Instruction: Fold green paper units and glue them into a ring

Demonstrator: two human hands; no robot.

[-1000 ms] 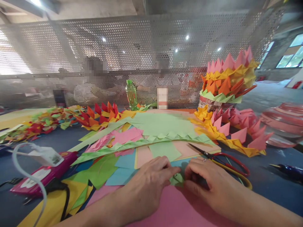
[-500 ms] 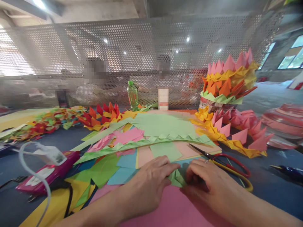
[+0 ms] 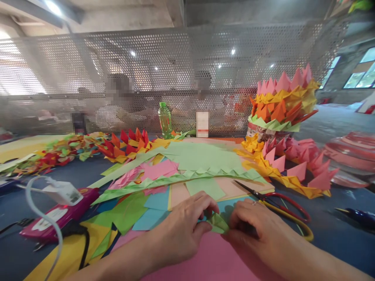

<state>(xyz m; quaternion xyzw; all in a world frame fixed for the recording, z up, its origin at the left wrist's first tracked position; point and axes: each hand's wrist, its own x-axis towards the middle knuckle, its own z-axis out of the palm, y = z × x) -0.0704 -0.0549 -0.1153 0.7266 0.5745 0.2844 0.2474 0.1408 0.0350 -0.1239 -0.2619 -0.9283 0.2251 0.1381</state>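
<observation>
Between my two hands is a small folded piece of green paper [image 3: 218, 223], just above a pink sheet [image 3: 202, 255]. My left hand [image 3: 190, 222] pinches its left side with thumb and curled fingers. On the right side, my right hand [image 3: 249, 222] grips the piece, its fingers bent and partly hidden. A pair of scissors [image 3: 281, 207] with red and yellow handles lies beyond my right hand, blades partly open. Past my hands stretches a pale green strip of folded paper points [image 3: 181, 177]. Blue sheets [image 3: 154, 216] and green sheets [image 3: 129, 210] lie left of my left hand.
A magenta power strip [image 3: 61, 214] with a white charger sits at left. At right stand a tiered paper-petal stack [image 3: 281, 103], yellow and pink folded strips [image 3: 281, 175] and a pen [image 3: 356, 216]. A green bottle [image 3: 165, 121] stands before a perforated metal screen [image 3: 175, 58].
My left hand's fingers have lifted and curled from a flatter press on the green paper, which now shows tilted up. My right hand has barely moved.
</observation>
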